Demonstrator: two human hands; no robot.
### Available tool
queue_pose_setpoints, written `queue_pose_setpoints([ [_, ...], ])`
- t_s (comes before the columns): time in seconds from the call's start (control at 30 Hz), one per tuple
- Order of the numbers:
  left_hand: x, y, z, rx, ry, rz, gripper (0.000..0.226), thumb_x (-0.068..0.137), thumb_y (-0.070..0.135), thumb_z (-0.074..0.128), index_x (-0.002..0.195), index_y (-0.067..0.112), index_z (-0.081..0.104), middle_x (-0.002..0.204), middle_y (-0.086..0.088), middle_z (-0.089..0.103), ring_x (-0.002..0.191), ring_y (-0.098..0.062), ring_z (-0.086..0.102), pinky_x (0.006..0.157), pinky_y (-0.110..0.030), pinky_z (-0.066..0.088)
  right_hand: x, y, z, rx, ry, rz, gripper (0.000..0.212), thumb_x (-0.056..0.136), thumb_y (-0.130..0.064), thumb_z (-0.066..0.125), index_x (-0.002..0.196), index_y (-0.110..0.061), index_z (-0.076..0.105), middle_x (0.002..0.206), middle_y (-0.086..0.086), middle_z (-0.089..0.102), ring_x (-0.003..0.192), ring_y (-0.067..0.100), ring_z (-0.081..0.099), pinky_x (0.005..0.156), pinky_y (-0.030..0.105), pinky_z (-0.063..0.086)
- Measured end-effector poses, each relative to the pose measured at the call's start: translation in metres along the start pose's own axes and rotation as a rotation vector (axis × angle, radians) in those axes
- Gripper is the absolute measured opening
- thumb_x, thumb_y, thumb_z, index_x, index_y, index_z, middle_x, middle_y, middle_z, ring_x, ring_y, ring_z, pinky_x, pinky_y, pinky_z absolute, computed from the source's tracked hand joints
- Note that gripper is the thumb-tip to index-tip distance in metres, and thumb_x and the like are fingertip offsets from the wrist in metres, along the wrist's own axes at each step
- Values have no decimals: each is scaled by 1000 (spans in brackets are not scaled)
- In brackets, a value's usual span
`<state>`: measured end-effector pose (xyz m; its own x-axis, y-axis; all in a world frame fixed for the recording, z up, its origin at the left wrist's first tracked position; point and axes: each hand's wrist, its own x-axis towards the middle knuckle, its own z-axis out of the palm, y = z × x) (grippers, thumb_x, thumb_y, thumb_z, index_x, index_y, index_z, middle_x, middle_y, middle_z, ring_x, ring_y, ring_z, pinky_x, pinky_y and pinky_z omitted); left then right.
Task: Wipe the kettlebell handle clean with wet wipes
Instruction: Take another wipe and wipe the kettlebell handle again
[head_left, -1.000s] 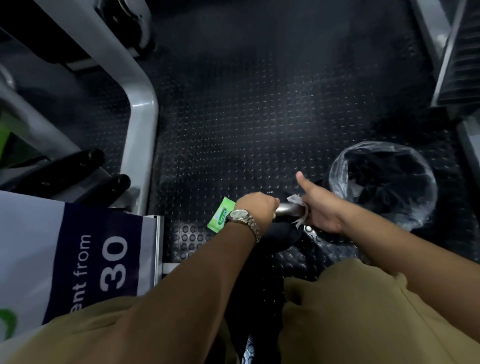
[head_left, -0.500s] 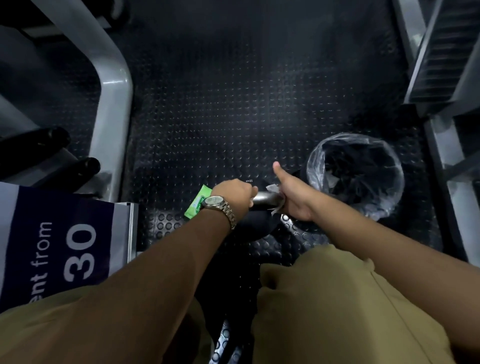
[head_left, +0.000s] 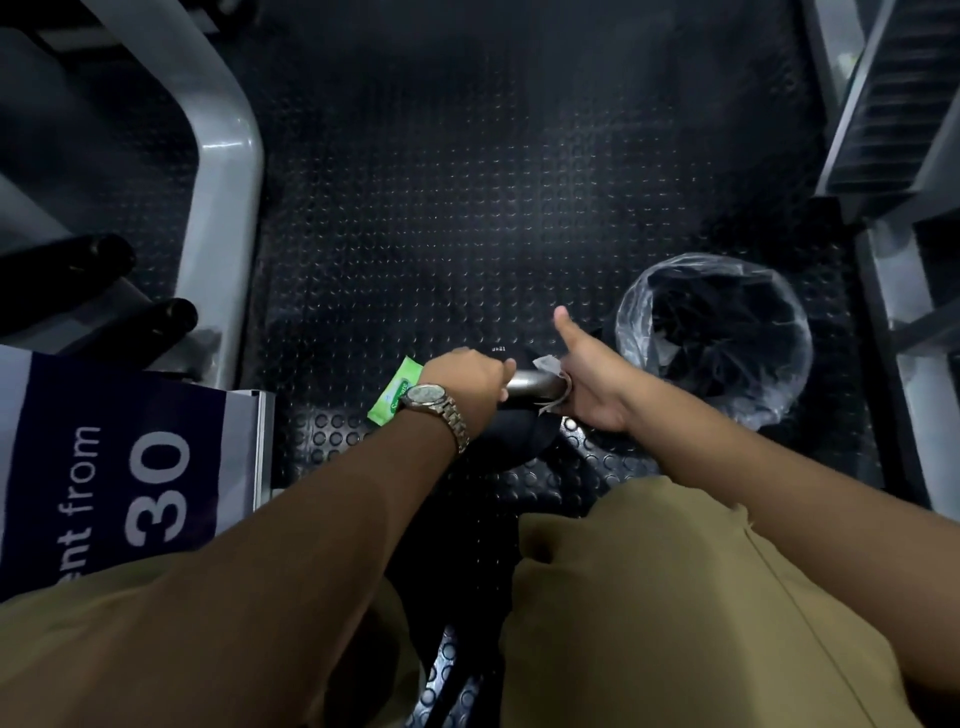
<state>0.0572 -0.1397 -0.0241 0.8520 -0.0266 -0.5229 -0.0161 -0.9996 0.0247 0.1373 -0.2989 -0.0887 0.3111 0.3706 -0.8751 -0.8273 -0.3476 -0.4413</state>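
Now the kettlebell handle (head_left: 532, 384) is gripped by the left hand (head_left: 467, 376), the wet wipe (head_left: 550, 364) clasped round it by the right hand (head_left: 592, 384); next, probably, a stroke toward the left grip.

gym, studded rubber floor (head_left: 467, 208), machine frame (head_left: 228, 171)

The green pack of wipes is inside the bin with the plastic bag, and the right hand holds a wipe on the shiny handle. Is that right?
Not quite. The green pack of wipes is not inside the bin; it lies on the floor beside the left hand, as the head view shows. The right hand does hold a wipe on the shiny handle.
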Motion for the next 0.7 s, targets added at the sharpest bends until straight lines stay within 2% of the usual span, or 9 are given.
queue_pose_setpoints([
  [0.1,0,0,-3,0,-5,-2,35,106,32,46,140,28,52,113,-4,68,104,-26,59,71,-35,44,0,1,-1,29,-32,-28,135,49,-101,61,157,-23,37,138,6,62,114,22,70,94,42,59],
  [0.17,0,2,-7,-14,-25,-15,33,106,32,46,137,28,54,111,-5,67,95,-24,56,70,-34,41,-10,-6,8,0,-32,-22,120,62,-101,51,150,-21,41,133,10,60,109,25,68,87,39,59],
  [0.23,1,2,-10,-26,-46,-25,30,105,32,48,133,27,58,108,-4,67,88,-23,52,69,-33,40,-15,-12,13,-60,13,-46,87,84,-91,39,148,-32,38,140,12,58,106,24,64,80,34,53],
  [0.27,1,2,-11,-28,-53,-29,29,104,32,49,130,28,59,107,-4,67,87,-23,51,69,-33,40,-16,-13,14,-66,30,-45,86,91,-84,34,156,-28,34,144,9,55,105,20,62,78,33,49],
  [0.33,2,3,-10,-16,-46,-27,26,102,33,51,126,28,60,106,-4,67,86,-23,52,69,-33,41,-15,-12,14,-108,59,-47,87,94,-81,33,159,-23,34,147,4,53,112,18,59,90,35,49],
  [0.4,3,3,-11,-20,-57,-30,22,101,33,52,120,27,62,107,-4,68,86,-24,54,69,-33,41,-15,-8,15,-113,70,-46,84,92,-83,35,144,-19,50,123,3,65,105,19,63,98,36,50],
  [0.47,4,3,-11,-19,-60,-31,20,101,33,53,118,27,62,109,-3,68,90,-25,59,69,-33,41,-14,-8,12,-75,59,-36,87,89,-87,35,134,-15,56,101,6,70,93,21,69,92,36,56],
  [0.6,5,1,-13,7,-61,-4,22,102,33,53,122,26,61,112,-5,67,100,-28,63,70,-33,41,-16,-11,4,-91,-97,-41,99,86,-91,29,144,-12,45,92,13,72,80,25,73,66,30,62],
  [0.7,7,1,-13,13,-76,2,24,102,33,53,124,26,61,112,-4,68,98,-27,64,69,-33,44,-11,-7,3,-39,-68,-21,103,84,-92,34,136,-6,55,92,9,72,76,22,74,68,30,61],
])
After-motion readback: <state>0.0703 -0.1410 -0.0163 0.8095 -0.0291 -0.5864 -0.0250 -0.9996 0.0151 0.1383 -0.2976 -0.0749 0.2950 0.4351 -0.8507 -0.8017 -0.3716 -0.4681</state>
